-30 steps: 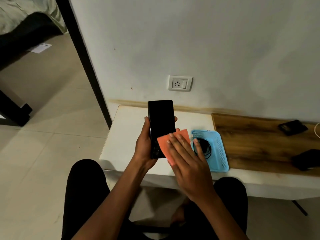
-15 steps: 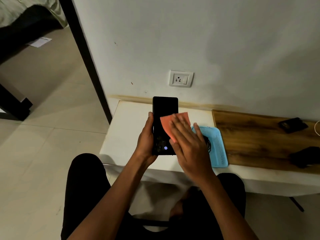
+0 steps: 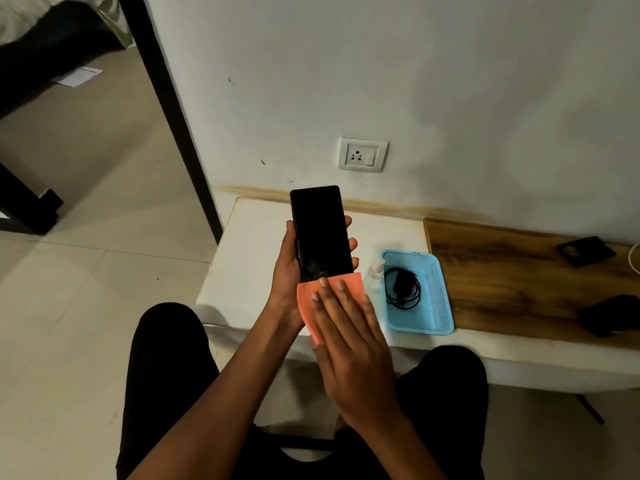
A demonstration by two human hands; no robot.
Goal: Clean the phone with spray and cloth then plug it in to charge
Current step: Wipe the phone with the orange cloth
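Pale floor tiles and a plain white wall [image 3: 450, 81] frame the scene, with a white socket plate [image 3: 362, 155] set into the wall just above a low white counter [image 3: 249, 265]. Over the near part of that counter a black phone [image 3: 320, 230] is held upright, screen dark and facing the camera, by the left hand [image 3: 287, 271]; its fingers [image 3: 352, 243] are curled round the right edge of the phone while the thumb lies along the left edge. An orange cloth [image 3: 308, 299] is pressed against the lower end of the phone by the right hand [image 3: 349, 348], whose fingers are laid straight and close together, flat on the cloth. To the right, a blue basket [image 3: 440, 306] sits on the counter and a coiled black charger cable [image 3: 403, 289] lies inside it. A small clear spray bottle [image 3: 377, 268] stands just beside the basket's left wall (partly hidden behind the phone hand). Further right, a wooden board [image 3: 519, 271] rests on the counter and two dark objects [image 3: 585, 251] are seen on it, too dim to be told apart. Black-clad knees are seen at the bottom.
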